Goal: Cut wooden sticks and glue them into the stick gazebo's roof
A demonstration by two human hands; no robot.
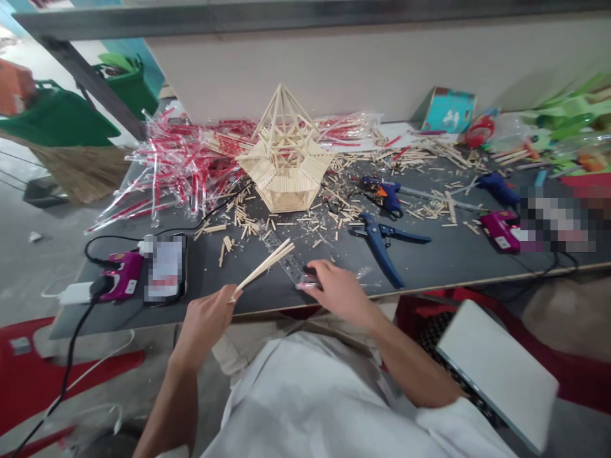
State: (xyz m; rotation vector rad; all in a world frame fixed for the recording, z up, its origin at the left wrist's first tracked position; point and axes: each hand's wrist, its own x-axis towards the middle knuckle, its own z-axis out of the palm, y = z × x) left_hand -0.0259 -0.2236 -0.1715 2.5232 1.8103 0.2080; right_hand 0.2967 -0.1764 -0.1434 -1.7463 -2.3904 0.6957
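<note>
Holding pale sticks (pixel 255 275) in the closed grip of the left hand (pixel 210 319) over the front of the worktop (pixel 205 270), best pinched lightly to avoid snapping, while resting the right hand (pixel 338 291) at clear plastic (pixel 288 267), with a grip too hidden to judge.

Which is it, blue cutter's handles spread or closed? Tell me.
Spread: the blue cutter lies with its two handles angled wide apart.

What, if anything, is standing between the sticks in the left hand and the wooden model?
Loose stick pieces lie low on the table between the held sticks and the model; nothing taller visibly blocks the way.
</note>
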